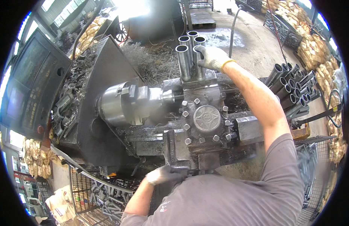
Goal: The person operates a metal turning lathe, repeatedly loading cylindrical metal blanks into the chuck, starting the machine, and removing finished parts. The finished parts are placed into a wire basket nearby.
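The right hand (212,57) has its grip closed around upright steel tubes (189,56); beside it, loosely-stacked neighbours could topple toward the chuck (120,103).

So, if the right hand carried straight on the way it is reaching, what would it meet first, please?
It is already there: the gloved right hand is on the upright steel tubes above the tool post, apparently gripping one.
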Available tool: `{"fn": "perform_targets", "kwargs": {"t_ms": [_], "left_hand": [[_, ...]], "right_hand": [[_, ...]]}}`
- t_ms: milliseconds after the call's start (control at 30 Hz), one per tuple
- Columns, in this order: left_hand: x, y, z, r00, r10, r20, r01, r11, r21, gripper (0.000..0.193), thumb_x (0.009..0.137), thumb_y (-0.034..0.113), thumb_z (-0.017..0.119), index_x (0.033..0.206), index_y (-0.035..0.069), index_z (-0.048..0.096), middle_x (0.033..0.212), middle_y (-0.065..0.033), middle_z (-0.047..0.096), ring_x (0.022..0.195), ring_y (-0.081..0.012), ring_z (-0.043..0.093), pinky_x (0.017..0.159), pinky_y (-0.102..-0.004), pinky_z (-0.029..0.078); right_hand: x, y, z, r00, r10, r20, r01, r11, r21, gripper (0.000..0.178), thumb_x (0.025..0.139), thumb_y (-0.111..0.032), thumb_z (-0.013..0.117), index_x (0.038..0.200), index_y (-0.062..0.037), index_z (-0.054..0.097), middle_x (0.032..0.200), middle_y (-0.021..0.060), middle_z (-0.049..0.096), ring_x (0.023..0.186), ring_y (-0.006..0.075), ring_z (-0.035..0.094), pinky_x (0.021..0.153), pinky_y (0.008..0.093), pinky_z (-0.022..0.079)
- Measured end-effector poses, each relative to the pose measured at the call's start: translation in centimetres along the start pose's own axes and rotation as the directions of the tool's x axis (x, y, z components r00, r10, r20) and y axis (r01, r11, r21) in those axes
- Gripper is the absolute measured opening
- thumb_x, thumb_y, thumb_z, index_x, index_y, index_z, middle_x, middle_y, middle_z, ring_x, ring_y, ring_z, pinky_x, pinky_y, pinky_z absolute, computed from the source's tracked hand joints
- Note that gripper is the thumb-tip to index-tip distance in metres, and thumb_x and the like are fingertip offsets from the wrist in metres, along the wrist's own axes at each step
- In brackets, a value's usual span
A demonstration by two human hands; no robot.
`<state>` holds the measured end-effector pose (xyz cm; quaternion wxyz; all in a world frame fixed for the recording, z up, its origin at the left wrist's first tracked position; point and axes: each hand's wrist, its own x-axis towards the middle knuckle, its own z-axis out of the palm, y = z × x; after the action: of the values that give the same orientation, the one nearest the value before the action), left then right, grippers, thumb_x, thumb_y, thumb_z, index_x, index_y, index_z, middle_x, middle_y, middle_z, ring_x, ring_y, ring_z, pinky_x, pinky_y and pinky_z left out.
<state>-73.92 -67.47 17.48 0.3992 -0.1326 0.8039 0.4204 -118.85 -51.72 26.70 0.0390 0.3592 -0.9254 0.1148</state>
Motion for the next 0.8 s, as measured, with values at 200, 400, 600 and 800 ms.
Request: {"fn": "perform_targets", "kwargs": {"t_ms": [200,400,600,800], "left_hand": [[-2.2,3.6,-5.7,0.227,0.284,-0.931,-0.433,0.886,0.165,0.044,0.091,-0.006,0.069,0.135,-0.001,0.067,0.132,-0.0179,0.073,0.120,-0.0275,0.071,0.106,-0.0382,0.055],[-1.9,13.9,-12.3,0.209,0.506,-0.837,-0.430,0.816,0.386,0.083,0.085,0.013,0.082,0.157,-0.001,0.043,0.154,-0.0222,0.055,0.133,-0.0315,0.062,0.103,-0.0413,0.056],[-1.0,14.9,-15.7,0.195,0.356,-0.914,-0.441,0.864,0.242,0.036,0.088,0.008,0.082,0.122,0.002,0.071,0.108,-0.0105,0.078,0.101,-0.0206,0.077,0.091,-0.0350,0.061],[1.8,2.4,-13.5,0.102,0.247,-0.964,-0.392,0.900,0.189,0.042,0.083,0.008,0.085,0.121,0.002,0.070,0.114,-0.0096,0.078,0.104,-0.0205,0.075,0.096,-0.0369,0.058]], "right_hand": [[-0.2,0.9,-0.6,0.992,0.067,0.103,-0.072,0.997,0.040,0.042,0.090,-0.042,0.071,0.117,-0.0098,0.075,0.107,0.0214,0.078,0.103,0.0379,0.076,0.093,0.0484,0.060],[-8.4,-11.8,-8.5,0.929,-0.356,-0.103,0.350,0.934,-0.072,0.024,0.093,-0.026,0.068,0.112,-0.0126,0.075,0.081,0.0121,0.076,0.073,0.0340,0.076,0.068,0.0471,0.062],[-8.9,-12.7,-9.0,0.605,-0.659,-0.448,0.793,0.444,0.418,0.045,0.091,-0.013,0.074,0.135,-0.0066,0.068,0.102,0.0200,0.077,0.091,0.0297,0.079,0.081,0.0410,0.064],[-0.9,-12.1,-1.0,0.834,-0.438,0.336,0.370,0.895,0.248,0.073,0.077,-0.036,0.086,0.137,0.0009,0.067,0.128,0.0208,0.075,0.102,0.0290,0.078,0.087,0.0386,0.063]]}}
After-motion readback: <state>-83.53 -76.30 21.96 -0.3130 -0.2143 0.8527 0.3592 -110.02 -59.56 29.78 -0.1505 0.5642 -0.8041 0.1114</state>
